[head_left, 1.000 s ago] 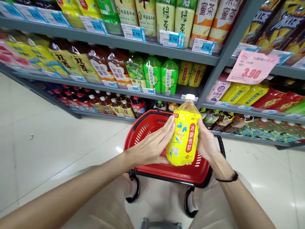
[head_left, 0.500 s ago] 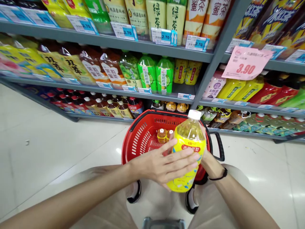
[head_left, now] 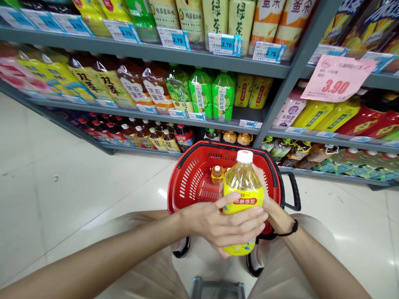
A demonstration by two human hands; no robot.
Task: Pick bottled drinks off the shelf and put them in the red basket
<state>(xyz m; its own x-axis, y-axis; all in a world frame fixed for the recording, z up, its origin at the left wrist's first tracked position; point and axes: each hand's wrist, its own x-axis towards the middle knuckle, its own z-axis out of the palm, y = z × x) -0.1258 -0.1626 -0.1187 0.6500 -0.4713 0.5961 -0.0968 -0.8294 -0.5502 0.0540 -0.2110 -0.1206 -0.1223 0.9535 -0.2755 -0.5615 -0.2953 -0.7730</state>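
A large drink bottle (head_left: 244, 178) with a white cap and a yellow label stands nearly upright between my two hands, over the near side of a red shopping basket (head_left: 183, 166). My left hand (head_left: 227, 222) wraps across the front of its label, thumb and fingers closed around it. From behind and to the right, my right hand (head_left: 266, 191) grips the same bottle; most of its fingers are hidden by it. Inside the basket sits a small amber bottle (head_left: 217, 174) with a white cap, and part of another shows beside it.
Shelves (head_left: 174, 114) full of drink bottles run across the back, with price tags along their edges. A pink price sign (head_left: 338, 79) hangs at the right. The basket's black handle (head_left: 293, 191) juts out rightward. A grey stool edge (head_left: 218, 286) shows between my legs.
The bottle has gone from leaning to nearly upright, and its label now faces me more squarely. Both hands keep hold of it. The view has shifted slightly.
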